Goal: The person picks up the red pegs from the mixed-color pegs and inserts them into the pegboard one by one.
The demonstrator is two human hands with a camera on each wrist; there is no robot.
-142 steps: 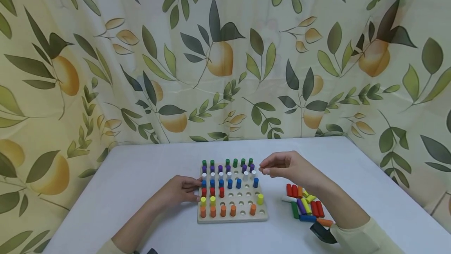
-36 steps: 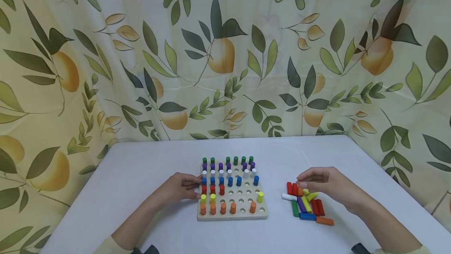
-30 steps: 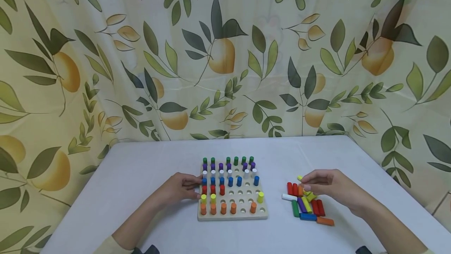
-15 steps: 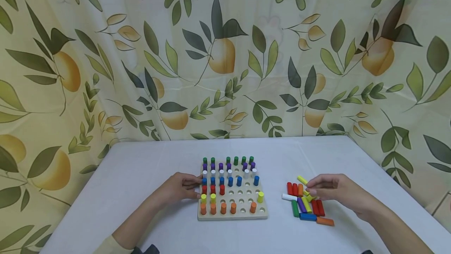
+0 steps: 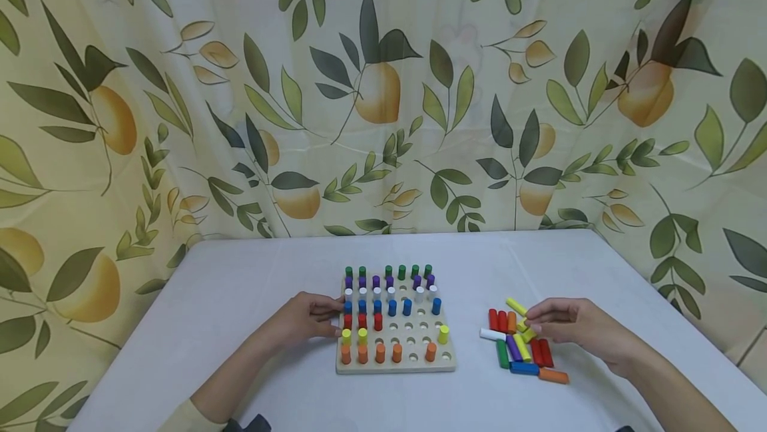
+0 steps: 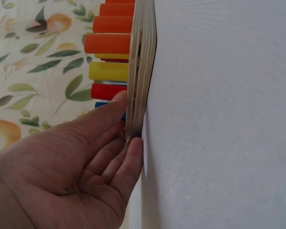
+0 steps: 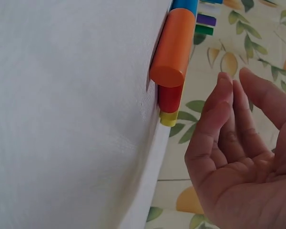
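Observation:
A pale wooden pegboard lies flat on the table with rows of coloured pegs upright in its holes; several holes are bare. My left hand holds the board's left edge. In the left wrist view its thumb lies on the peg side near a red peg, fingers at the edge. To the right, my right hand hovers at a pile of loose pegs, fingertips near a yellow peg. The right wrist view shows a gap between thumb and fingers, nothing held; a large orange peg lies beside.
Around the pile lie a white peg, a green peg, a purple peg, a blue peg and an orange peg. A leaf-and-fruit patterned curtain hangs behind the white table.
My right hand has gone from beside the board to the pile, then drifted slightly right. A yellow peg at the pile's back has come into view. My left hand stays on the board.

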